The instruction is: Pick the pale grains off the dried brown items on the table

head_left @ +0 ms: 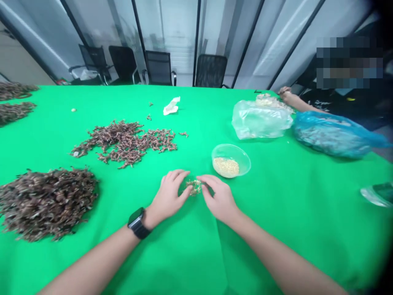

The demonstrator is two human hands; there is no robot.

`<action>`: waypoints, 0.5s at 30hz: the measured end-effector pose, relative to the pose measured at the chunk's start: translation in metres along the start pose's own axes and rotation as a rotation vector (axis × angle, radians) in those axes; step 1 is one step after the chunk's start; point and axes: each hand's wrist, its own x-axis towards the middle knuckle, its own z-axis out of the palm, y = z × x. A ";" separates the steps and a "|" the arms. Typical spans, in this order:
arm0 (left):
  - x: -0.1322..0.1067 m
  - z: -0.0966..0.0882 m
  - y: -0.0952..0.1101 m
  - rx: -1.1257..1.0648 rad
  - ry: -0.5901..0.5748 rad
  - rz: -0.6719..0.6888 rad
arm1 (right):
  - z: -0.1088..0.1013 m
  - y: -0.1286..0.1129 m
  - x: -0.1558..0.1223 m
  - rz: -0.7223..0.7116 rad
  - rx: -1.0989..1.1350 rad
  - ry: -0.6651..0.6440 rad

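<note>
A small clump of golden-brown plant bits (194, 187) sits between my two hands, low over the green cloth. My left hand (169, 192), with a black smartwatch (137, 223) on its wrist, presses fingers and thumb against the clump from the left. From the right, my right hand (218, 197) meets it with its fingertips. Part of the clump is hidden by my fingers. Just beyond my right hand stands a clear round bowl (242, 160) holding pale grains (226, 167).
Several heaps of dried brown plant material (46, 203) lie on the green-covered table (190, 254) to my left. A co-worker's hand (285, 94) is at the far side by a clear plastic bag (260, 119). A blue plastic bag (330, 135) lies to its right. Black chairs stand beyond the table.
</note>
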 end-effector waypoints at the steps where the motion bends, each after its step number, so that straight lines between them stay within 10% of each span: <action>1: 0.000 0.000 -0.002 0.022 0.015 0.006 | 0.002 0.000 0.001 -0.015 -0.007 -0.009; 15: 0.004 0.006 -0.026 0.199 -0.102 0.029 | 0.011 -0.007 -0.001 -0.012 0.026 -0.244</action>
